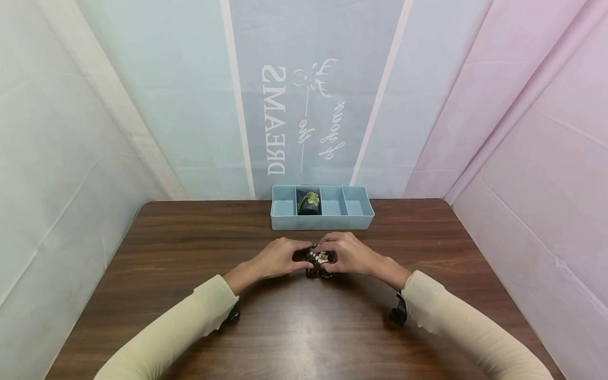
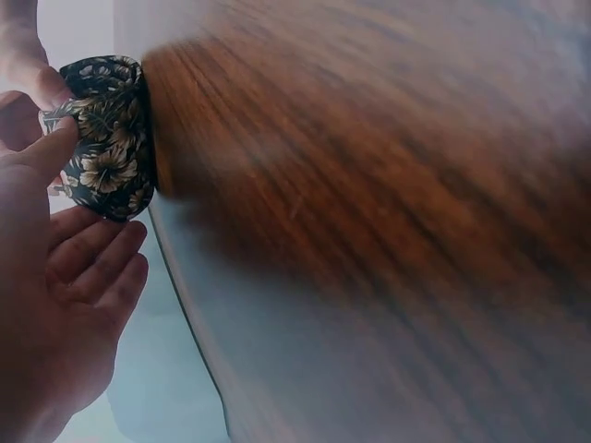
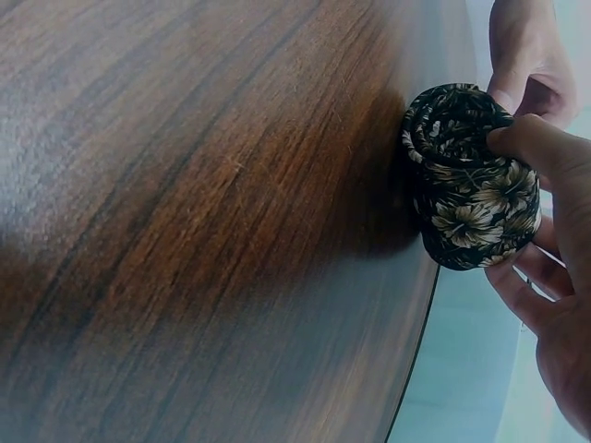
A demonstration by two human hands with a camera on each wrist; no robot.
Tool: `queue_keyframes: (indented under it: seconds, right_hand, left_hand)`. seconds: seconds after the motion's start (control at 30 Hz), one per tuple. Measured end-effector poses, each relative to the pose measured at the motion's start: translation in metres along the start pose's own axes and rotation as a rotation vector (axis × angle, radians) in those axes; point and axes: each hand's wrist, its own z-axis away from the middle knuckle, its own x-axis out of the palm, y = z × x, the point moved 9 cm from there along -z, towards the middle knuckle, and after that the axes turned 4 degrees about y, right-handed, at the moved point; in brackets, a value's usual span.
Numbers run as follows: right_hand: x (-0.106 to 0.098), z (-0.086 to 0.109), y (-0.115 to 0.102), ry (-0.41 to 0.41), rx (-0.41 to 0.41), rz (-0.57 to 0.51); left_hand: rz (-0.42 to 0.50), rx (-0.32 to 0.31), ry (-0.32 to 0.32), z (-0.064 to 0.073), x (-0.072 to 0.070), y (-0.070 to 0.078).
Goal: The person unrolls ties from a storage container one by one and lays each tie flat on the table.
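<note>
A rolled-up floral necktie (image 1: 321, 257), dark with cream flowers, stands on the table in front of me. My left hand (image 1: 279, 258) grips its left side. In the left wrist view the thumb lies on the roll (image 2: 109, 138) and the fingers curl against its far side. On the opposite side my right hand (image 1: 352, 254) holds it too. The right wrist view shows that thumb at the rim of the roll (image 3: 476, 208), over its hollow centre, with the fingers against its outer side.
Behind the hands, at the table's back edge, stands a light blue organizer box (image 1: 323, 222) with several compartments in a row. Its second compartment from the left holds another dark rolled cloth (image 1: 309, 202) with a yellow-green flower. Fabric curtains (image 1: 190, 95) enclose the wooden table (image 1: 304, 338).
</note>
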Motion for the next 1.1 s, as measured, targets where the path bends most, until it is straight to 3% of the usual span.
queue_keyframes:
  seconds: [0.37, 0.73, 1.1]
  right_hand:
    - [0.000, 0.003, 0.003, 0.013, 0.007, -0.008]
    - [-0.001, 0.007, 0.005, 0.024, 0.011, -0.033]
    - [0.001, 0.014, 0.012, -0.059, 0.063, -0.080]
  left_hand:
    - [0.009, 0.008, -0.010, 0.005, -0.002, -0.001]
    - [-0.042, 0.033, -0.046, 0.007, -0.001, 0.001]
    - [-0.136, 0.063, -0.102, 0.007, 0.004, 0.003]
